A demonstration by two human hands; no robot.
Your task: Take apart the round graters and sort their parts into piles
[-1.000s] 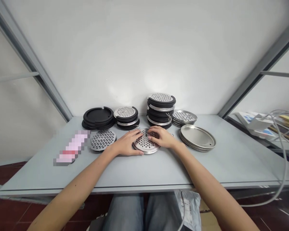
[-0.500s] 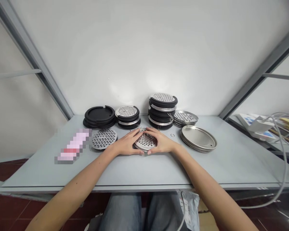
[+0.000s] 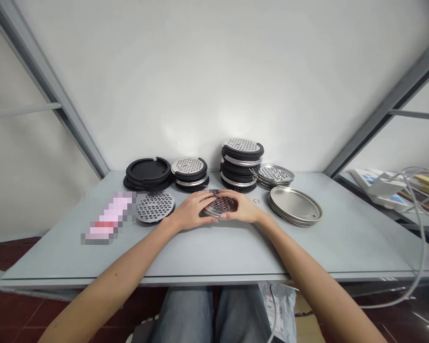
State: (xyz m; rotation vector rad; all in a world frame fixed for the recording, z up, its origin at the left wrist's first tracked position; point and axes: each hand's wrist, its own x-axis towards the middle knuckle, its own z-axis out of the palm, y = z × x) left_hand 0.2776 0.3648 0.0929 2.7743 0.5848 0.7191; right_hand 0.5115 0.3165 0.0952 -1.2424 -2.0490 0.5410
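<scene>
A round metal grater (image 3: 221, 205) with rows of small holes is between my two hands at the middle of the table. My left hand (image 3: 193, 210) curves around its left side, and my right hand (image 3: 245, 208) around its right side. Both thumbs press at the near edge while the fingers bend over the far edge. Part of the rim is hidden under my fingers. To the left of my left hand lies another round grater (image 3: 155, 206) with coarser holes. Beyond my right hand is a small wire ring (image 3: 256, 201).
Along the wall stand black round holders (image 3: 148, 169), a short stack of graters (image 3: 188, 166) and a taller stack (image 3: 241, 162). Several loose grater discs (image 3: 275, 174) and shallow metal lids (image 3: 295, 205) lie right. A blurred pink patch (image 3: 112, 214) is left; a white cable (image 3: 422, 238) hangs right.
Both hands have shifted slightly right and away from me with the grater, whose surface now looks darker and more tilted. The surrounding stacks stay where they were.
</scene>
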